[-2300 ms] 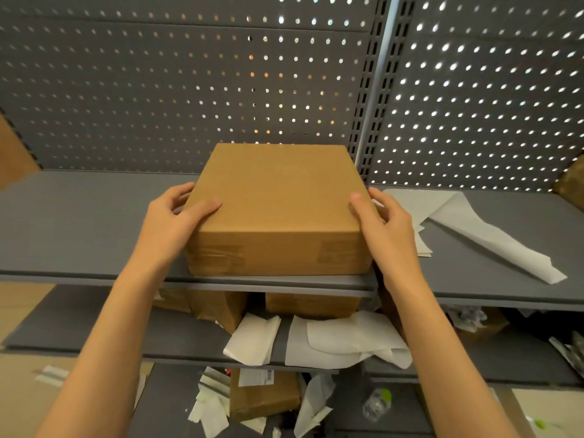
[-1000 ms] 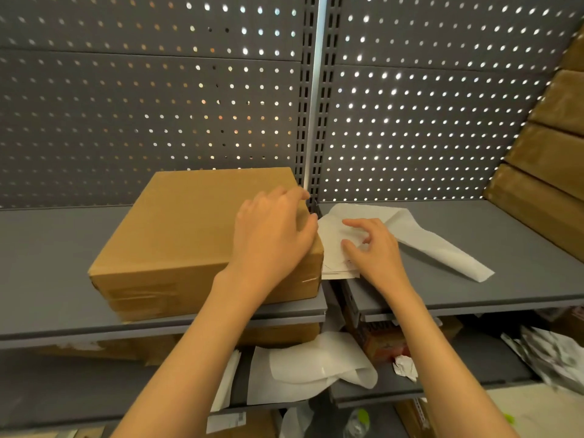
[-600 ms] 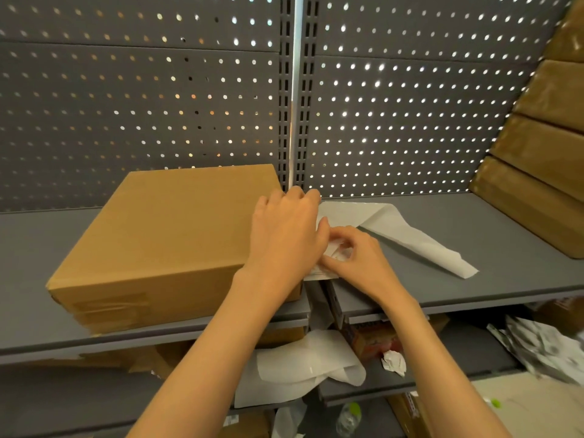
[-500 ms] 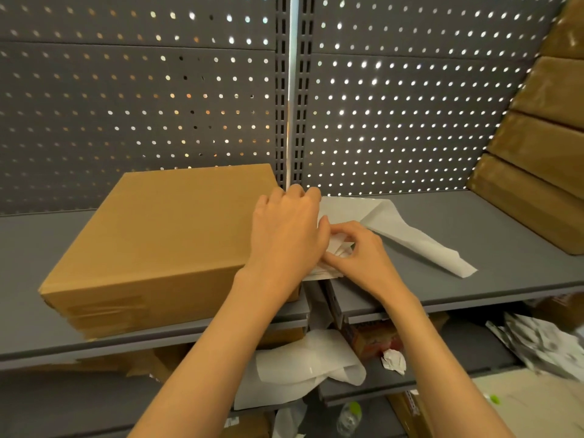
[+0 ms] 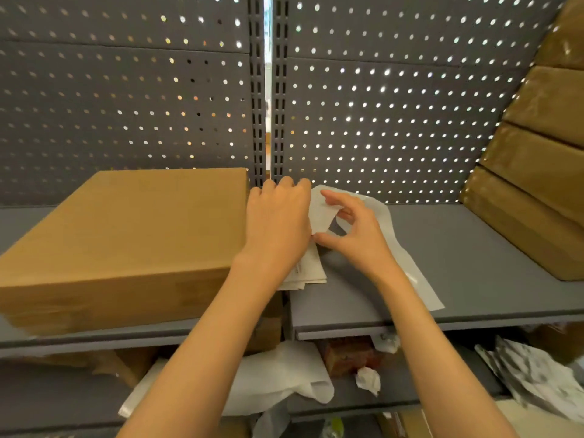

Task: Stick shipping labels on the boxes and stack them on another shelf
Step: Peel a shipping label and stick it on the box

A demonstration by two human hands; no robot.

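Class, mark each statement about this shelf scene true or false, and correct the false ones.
1. The right hand pinches a white label sheet. True.
2. The cardboard box already carries a label on top. False: its top is bare.
3. The left hand rests on the pile of labels. True.
4. The stacked boxes stand at the left. False: they are at the right.
5. The box sits on the floor. False: it sits on a grey shelf.

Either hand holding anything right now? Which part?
Right hand pinches the curled edge of a label. Left hand rests on the label stack; its grip is hidden.
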